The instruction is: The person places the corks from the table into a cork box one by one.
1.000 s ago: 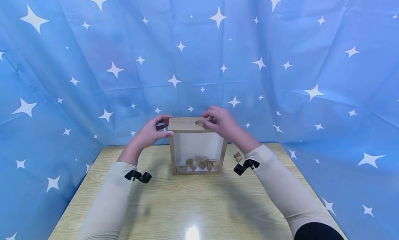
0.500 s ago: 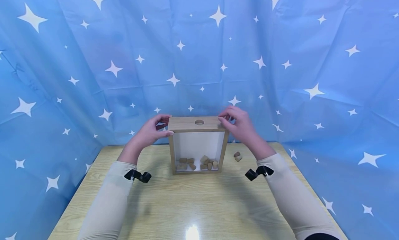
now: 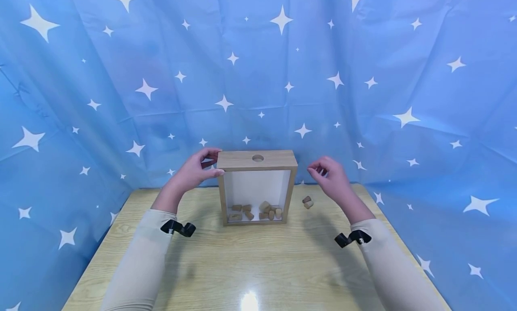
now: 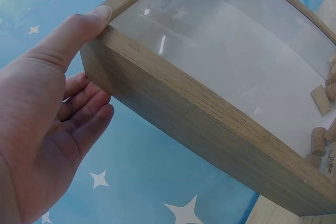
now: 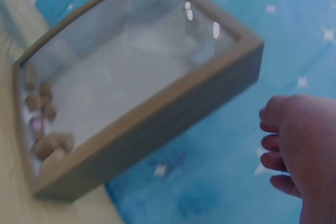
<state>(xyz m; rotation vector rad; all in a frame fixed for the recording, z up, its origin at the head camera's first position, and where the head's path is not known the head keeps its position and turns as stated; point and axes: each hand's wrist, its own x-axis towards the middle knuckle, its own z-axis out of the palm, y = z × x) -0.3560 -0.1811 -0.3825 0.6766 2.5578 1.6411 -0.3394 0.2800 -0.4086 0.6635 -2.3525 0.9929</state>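
A wooden-framed box [image 3: 256, 161] with a clear front and a round hole in its top stands upright on the table. Several corks [image 4: 318, 141] lie in its bottom. My left hand [image 3: 190, 171] grips the box's upper left corner, thumb on the front edge and fingers behind. To the right of the box, my right hand [image 3: 333, 178] hovers apart from it, fingers loosely bent, nothing seen between them. Two loose corks [image 3: 308, 205] lie on the table below and left of that hand. The right wrist view is blurred.
The wood-grain table [image 3: 242, 266] ends at a blue curtain [image 3: 258, 77] with white stars, which hangs behind and along both sides. Black wrist-camera mounts [image 3: 177, 228] stick out from both sleeves.
My right hand has moved right and down from the hole in the box top, past its right corner. A few corks inside have shifted to the left. My left hand keeps its grip.
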